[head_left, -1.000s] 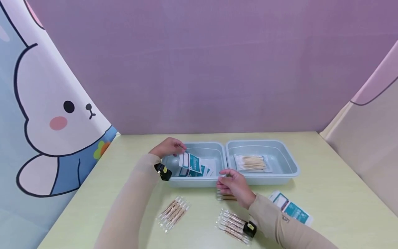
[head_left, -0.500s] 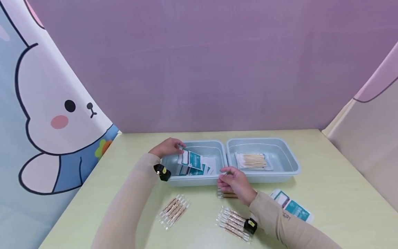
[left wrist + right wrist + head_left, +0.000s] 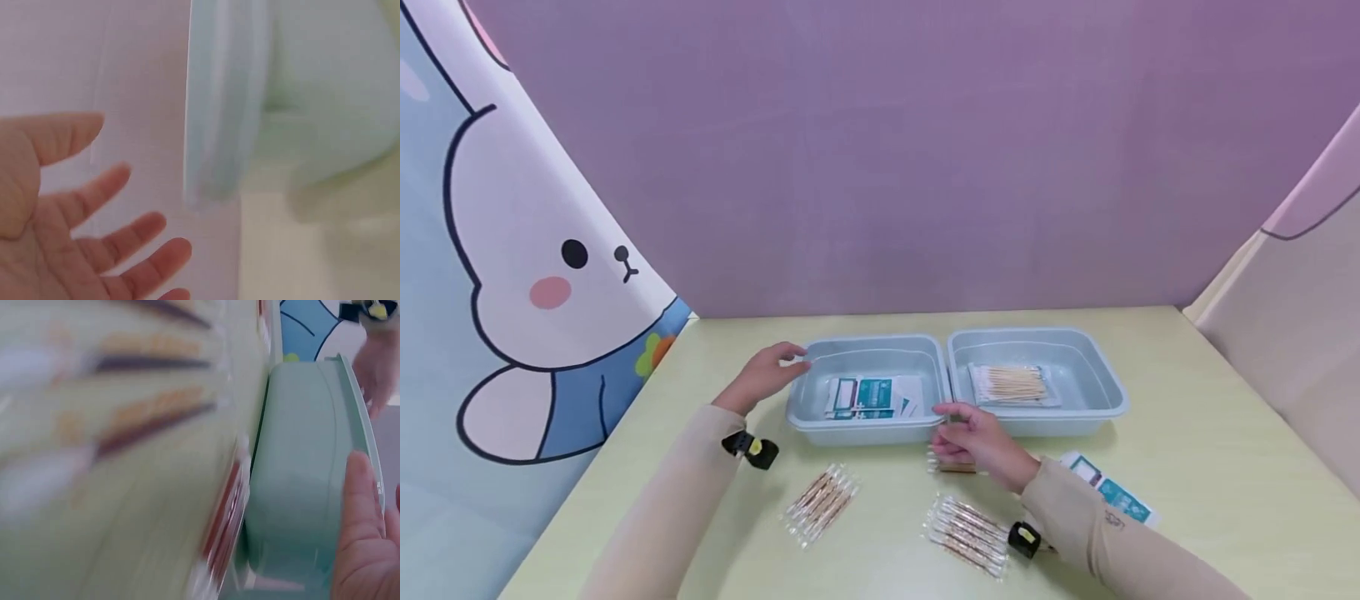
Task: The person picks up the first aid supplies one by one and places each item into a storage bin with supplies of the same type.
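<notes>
My left hand (image 3: 767,372) hovers by the left rim of the left pale-blue tray (image 3: 865,431), fingers spread and holding nothing; the left wrist view shows the bare palm (image 3: 94,231) beside the tray rim (image 3: 212,125). Teal and white sachets (image 3: 865,393) lie flat inside that tray. My right hand (image 3: 973,437) rests at the front where the two trays meet, fingers relaxed, one finger (image 3: 361,512) lying along the tray wall (image 3: 300,487). A packet of cotton swabs (image 3: 950,467) lies on the table partly under that hand.
The right tray (image 3: 1105,392) holds a bag of wooden swabs (image 3: 1007,383). Two more swab packets (image 3: 820,502) (image 3: 966,536) lie on the yellow-green table in front. A teal sachet (image 3: 1108,492) lies by my right forearm. Purple and cartoon backdrops wall in the table.
My left hand let go of the teal sachet, which now lies flat in the left tray, and drew back left outside the rim. The right hand has hardly moved.
</notes>
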`<action>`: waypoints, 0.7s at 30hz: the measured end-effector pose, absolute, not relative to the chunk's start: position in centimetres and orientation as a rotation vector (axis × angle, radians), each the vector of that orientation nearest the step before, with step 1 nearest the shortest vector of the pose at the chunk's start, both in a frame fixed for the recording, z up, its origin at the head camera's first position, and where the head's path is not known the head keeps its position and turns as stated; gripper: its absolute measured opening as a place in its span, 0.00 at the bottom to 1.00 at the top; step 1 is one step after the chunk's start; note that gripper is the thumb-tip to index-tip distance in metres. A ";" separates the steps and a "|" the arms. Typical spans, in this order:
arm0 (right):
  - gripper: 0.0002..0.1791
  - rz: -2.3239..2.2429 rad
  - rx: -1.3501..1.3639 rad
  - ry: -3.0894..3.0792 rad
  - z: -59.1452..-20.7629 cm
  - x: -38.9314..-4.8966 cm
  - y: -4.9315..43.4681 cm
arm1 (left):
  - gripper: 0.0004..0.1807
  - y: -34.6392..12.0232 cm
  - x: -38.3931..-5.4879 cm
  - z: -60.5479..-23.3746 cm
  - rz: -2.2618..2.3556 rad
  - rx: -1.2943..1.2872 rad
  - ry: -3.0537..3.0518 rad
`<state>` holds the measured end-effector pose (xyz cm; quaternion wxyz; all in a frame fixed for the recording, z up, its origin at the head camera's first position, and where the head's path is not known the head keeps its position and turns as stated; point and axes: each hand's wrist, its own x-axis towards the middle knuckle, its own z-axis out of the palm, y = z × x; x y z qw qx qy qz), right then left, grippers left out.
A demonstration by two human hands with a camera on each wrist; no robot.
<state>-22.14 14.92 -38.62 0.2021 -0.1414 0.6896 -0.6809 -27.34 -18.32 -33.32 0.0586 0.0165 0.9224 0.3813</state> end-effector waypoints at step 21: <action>0.18 -1.414 -0.605 2.310 -37.0 -21.4 26.9 | 0.34 -19.9 -21.7 -37.0 1.698 -0.132 2.280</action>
